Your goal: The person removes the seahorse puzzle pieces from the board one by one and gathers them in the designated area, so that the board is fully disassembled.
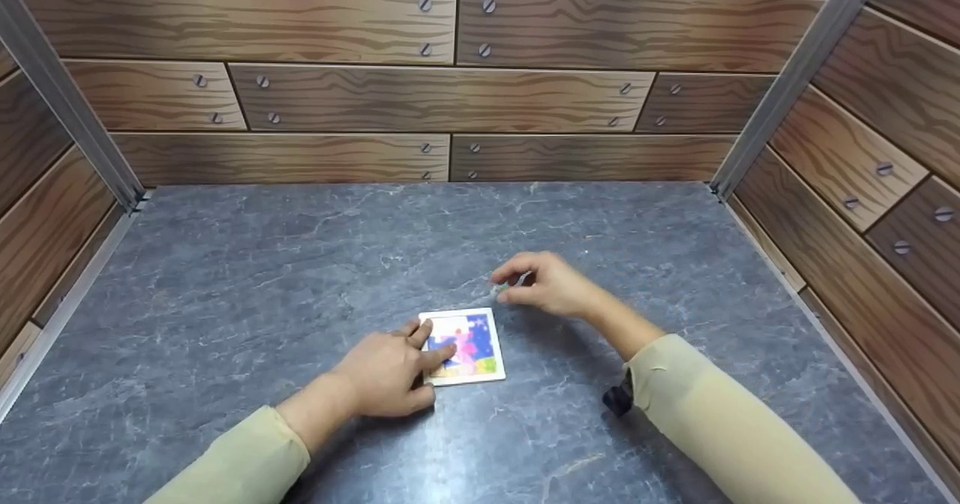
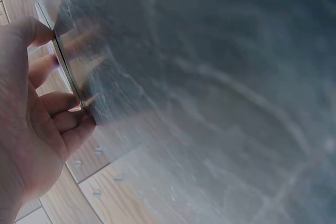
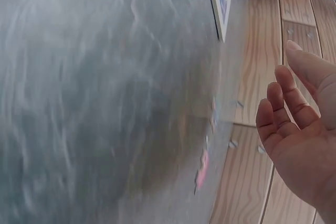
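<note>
A small square picture puzzle [image 1: 484, 346] in a white frame lies on the table, with a pink figure on blue and a whitish patch at its upper left. My left hand [image 1: 386, 373] rests over its left side, one finger on the picture and the thumb by the near edge. In the left wrist view, the fingertips [image 2: 53, 34] touch the frame's edge. My right hand [image 1: 551, 286] is raised just beyond the puzzle's upper right corner. Thumb and forefinger pinch a tiny greenish puzzle piece [image 1: 500, 289]; the right wrist view does not show it.
In the right wrist view, a pink loose piece [image 3: 202, 170] and another colourful piece [image 3: 213, 111] lie on the table. The grey marbled table [image 1: 300, 264] is bounded by wood-plank-patterned walls [image 1: 337, 99] and metal corner posts [image 1: 795, 76]. A black wrist device [image 1: 619, 397] sits by the right sleeve.
</note>
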The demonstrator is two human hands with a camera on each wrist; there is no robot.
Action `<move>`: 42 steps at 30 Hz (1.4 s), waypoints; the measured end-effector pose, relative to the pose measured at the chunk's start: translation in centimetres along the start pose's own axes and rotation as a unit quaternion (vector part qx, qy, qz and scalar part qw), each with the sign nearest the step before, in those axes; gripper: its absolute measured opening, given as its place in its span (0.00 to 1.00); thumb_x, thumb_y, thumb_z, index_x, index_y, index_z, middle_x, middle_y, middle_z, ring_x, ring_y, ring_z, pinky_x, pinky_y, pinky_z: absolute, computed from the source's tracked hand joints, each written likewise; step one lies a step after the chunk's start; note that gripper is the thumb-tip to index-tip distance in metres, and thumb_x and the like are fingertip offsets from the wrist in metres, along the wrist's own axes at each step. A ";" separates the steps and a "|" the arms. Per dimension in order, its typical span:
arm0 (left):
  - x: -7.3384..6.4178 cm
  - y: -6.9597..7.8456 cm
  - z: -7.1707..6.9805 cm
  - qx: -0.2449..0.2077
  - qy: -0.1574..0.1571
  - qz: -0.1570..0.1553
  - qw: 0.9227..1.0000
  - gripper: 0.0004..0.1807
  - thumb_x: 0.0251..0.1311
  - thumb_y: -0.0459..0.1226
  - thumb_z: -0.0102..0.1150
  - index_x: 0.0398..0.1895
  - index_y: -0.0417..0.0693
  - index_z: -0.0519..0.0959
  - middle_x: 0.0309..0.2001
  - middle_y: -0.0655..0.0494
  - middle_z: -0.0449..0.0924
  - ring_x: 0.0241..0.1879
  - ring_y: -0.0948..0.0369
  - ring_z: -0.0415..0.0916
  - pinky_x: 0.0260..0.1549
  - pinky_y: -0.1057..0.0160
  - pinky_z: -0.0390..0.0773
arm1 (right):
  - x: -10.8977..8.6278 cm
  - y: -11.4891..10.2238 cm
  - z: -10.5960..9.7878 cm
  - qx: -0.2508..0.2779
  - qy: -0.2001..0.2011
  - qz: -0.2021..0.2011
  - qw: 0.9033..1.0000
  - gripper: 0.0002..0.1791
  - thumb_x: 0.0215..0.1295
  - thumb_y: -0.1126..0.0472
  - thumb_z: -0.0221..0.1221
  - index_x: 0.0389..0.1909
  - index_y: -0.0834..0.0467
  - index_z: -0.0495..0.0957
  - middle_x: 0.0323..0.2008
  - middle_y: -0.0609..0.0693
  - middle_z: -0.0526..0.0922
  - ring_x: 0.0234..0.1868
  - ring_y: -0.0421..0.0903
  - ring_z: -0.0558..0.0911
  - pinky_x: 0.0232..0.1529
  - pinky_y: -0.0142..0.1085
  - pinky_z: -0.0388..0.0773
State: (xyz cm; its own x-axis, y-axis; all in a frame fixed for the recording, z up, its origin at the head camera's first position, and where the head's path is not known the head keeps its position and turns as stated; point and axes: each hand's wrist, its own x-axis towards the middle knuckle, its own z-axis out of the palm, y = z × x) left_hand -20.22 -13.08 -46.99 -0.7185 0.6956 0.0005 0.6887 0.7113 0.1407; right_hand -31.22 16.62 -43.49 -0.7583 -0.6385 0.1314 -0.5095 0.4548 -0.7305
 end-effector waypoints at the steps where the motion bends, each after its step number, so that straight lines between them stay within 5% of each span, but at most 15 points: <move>1: 0.0 0.0 0.0 0.001 0.002 0.000 1.000 0.34 0.67 0.52 0.56 0.77 0.56 0.75 0.71 0.29 0.71 0.70 0.37 0.73 0.53 0.41 0.83 | 0.1 -0.1 0.3 -0.001 -0.009 -0.003 1.000 0.16 0.64 0.66 0.72 0.52 0.64 0.88 0.48 0.62 0.89 0.48 0.57 0.85 0.51 0.50 0.81; 7: 0.0 0.0 0.0 0.001 0.004 -0.003 1.000 0.34 0.67 0.52 0.56 0.77 0.57 0.75 0.72 0.30 0.70 0.70 0.37 0.73 0.53 0.41 0.83 | 0.6 -0.3 2.0 -0.005 -0.061 -0.001 0.998 0.16 0.65 0.66 0.72 0.53 0.62 0.88 0.50 0.58 0.88 0.52 0.57 0.85 0.55 0.52 0.82; 15: 0.0 0.1 -0.2 -0.008 -0.006 -0.005 1.000 0.34 0.68 0.52 0.57 0.77 0.56 0.75 0.72 0.29 0.69 0.70 0.36 0.72 0.52 0.39 0.83 | 0.7 -0.2 3.3 -0.024 -0.098 0.006 0.995 0.17 0.66 0.63 0.72 0.55 0.59 0.88 0.45 0.55 0.86 0.47 0.50 0.83 0.51 0.40 0.81; 42: 0.0 0.0 -0.2 -0.006 -0.003 -0.002 1.000 0.34 0.66 0.51 0.57 0.76 0.57 0.76 0.71 0.29 0.71 0.69 0.36 0.73 0.54 0.39 0.82 | 0.9 0.2 3.1 -0.062 -0.170 -0.006 0.983 0.20 0.68 0.63 0.70 0.61 0.54 0.87 0.49 0.55 0.78 0.43 0.44 0.76 0.46 0.36 0.75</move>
State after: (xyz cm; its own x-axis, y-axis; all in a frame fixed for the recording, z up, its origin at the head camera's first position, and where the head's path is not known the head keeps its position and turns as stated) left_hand -20.25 -13.06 -46.77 -0.7208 0.6931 -0.0059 0.6843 0.7130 0.1530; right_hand -30.80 14.21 -45.62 -0.5824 -0.8058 -0.1069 -0.5798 0.5040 -0.6402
